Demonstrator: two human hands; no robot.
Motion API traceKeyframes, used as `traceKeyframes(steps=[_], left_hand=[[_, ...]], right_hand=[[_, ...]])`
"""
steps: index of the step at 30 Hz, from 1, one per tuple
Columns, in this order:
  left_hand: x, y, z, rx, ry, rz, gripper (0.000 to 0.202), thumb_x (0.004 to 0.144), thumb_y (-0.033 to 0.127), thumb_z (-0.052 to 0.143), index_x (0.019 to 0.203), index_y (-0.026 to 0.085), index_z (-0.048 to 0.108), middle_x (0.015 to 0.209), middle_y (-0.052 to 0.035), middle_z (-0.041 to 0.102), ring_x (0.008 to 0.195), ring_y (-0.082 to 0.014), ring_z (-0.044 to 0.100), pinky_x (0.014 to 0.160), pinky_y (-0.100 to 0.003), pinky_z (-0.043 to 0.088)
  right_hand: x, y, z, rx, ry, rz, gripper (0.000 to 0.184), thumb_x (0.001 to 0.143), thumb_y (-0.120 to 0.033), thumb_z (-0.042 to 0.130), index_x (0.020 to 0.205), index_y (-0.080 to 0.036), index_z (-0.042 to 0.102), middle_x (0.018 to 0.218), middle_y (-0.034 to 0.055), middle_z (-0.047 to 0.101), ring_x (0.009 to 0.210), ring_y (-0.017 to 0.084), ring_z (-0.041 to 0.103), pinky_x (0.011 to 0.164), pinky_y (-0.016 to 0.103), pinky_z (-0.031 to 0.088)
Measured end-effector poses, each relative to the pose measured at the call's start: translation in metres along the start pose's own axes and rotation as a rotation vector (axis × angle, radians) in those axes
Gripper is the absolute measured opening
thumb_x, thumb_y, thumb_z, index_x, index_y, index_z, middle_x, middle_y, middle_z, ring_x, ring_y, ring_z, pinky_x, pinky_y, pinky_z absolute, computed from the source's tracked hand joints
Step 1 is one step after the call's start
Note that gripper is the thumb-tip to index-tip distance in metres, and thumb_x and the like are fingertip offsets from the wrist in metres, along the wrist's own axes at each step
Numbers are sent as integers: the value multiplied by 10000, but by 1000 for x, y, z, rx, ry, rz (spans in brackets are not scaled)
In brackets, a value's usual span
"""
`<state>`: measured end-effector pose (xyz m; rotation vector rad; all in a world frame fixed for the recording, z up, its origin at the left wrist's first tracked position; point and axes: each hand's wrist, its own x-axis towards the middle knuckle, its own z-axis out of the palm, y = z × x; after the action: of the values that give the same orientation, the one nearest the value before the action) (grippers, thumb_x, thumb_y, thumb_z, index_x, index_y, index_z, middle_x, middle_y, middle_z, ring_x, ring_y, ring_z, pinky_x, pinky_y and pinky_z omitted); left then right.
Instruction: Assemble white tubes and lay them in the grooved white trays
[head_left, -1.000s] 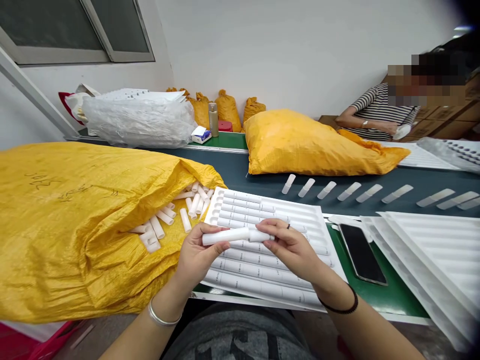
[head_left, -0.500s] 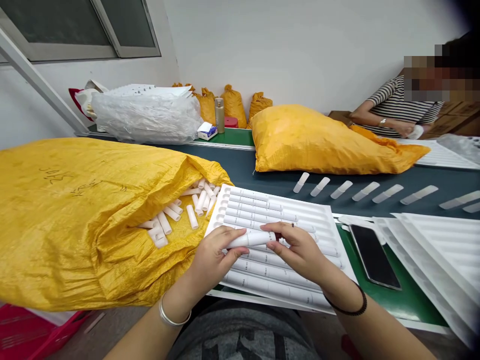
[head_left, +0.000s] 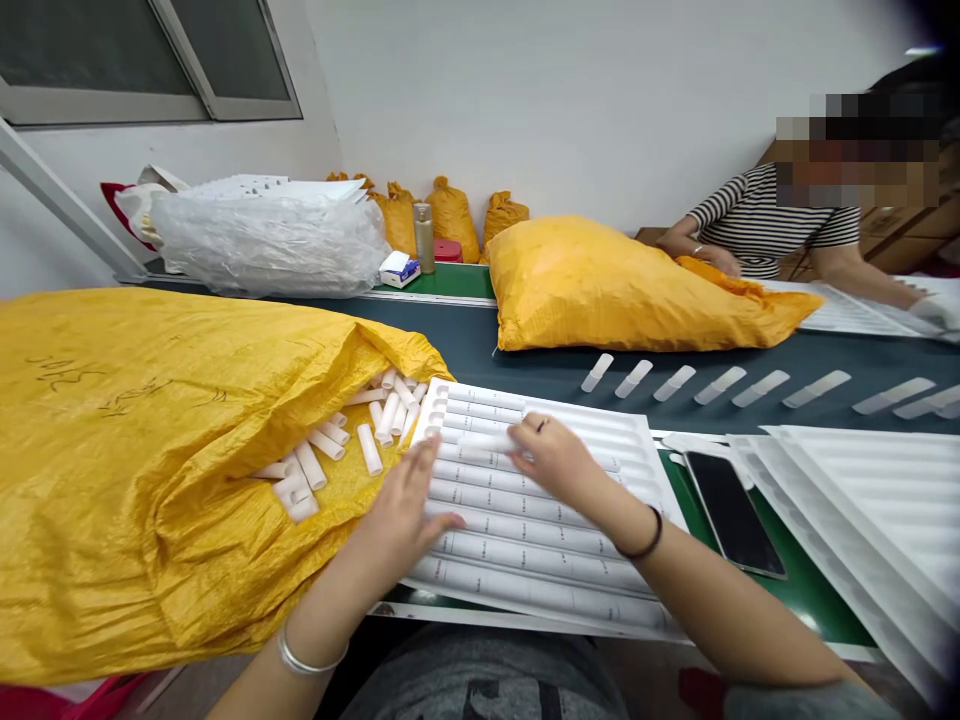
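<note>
Pinching a white tube (head_left: 480,441) in the right hand (head_left: 555,455), projecting left over the tray (head_left: 607,425), too blurred to tell if touching. Holding nothing in the left hand (head_left: 405,510), spread wide nearby. Possibly jolting seated tubes (head_left: 517,526) below the right hand by lowering askew.

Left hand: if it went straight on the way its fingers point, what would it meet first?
Most likely the far left corner of the white tray, just ahead of the left hand. It might pass above, since height is hard to judge from this one view.
</note>
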<state>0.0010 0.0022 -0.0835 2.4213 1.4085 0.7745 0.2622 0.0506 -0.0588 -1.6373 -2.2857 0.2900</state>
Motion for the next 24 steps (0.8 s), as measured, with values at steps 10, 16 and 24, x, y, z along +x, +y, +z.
traceKeyframes(steps=[10,16,24], left_hand=[[8,-93,-13,367,-276,-403,550,746,-22,338,1151,176,653,1335,-149,509,1207,-296,502,991,-413,409],[11,-86,-12,377,-124,-428,407,871,152,346,1127,162,663,1179,-196,546,1086,-343,539,931,-498,423],[8,-34,-29,-240,251,-341,298,842,380,587,1069,197,649,1147,-74,671,1088,-244,598,991,-388,449]], right_hand=[[99,125,-3,-44,-94,594,319,759,-337,692,992,-121,661,927,112,702,823,212,657,666,249,459],[52,123,-27,-141,-220,646,269,804,-364,629,865,-112,702,897,165,694,887,292,656,721,334,472],[-53,106,-34,-188,-321,508,167,750,-210,626,889,-164,709,1047,124,680,911,274,649,746,334,478]])
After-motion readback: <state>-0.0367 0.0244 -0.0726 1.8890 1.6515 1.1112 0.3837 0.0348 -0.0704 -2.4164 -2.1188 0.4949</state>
